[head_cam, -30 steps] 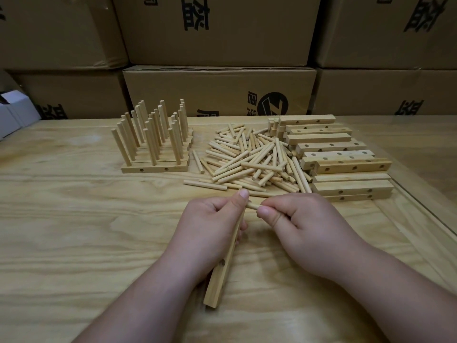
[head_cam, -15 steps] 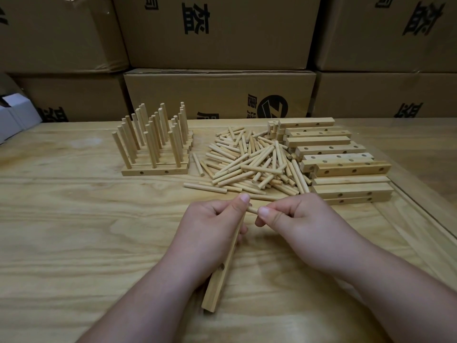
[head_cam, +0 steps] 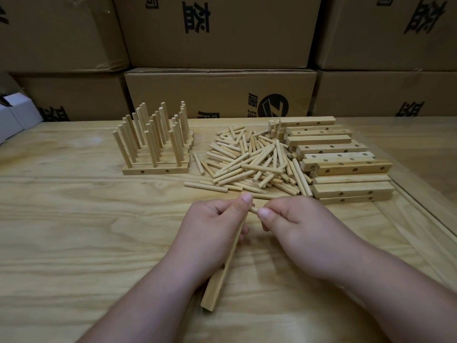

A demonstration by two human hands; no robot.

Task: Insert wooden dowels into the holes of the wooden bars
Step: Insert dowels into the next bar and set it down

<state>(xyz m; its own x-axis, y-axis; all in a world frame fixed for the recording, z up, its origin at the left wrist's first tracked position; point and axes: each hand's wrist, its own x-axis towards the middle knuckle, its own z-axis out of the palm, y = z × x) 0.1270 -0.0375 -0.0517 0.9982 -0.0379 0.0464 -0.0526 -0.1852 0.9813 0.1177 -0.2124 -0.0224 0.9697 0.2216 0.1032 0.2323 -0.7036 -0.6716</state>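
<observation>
A storeroom or packing workshop: stacked printed cartons (head_cam: 220, 92) behind a wooden worktable (head_cam: 74, 219).

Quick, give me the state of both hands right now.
Left hand: closed, gripping a wooden bar that slants down to the table.
Right hand: closed, pinching a dowel against the bar's upper end.

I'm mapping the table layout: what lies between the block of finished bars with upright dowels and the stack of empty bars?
In the head view, the loose dowel pile lies between the finished bars and the empty-bar stack.
</observation>
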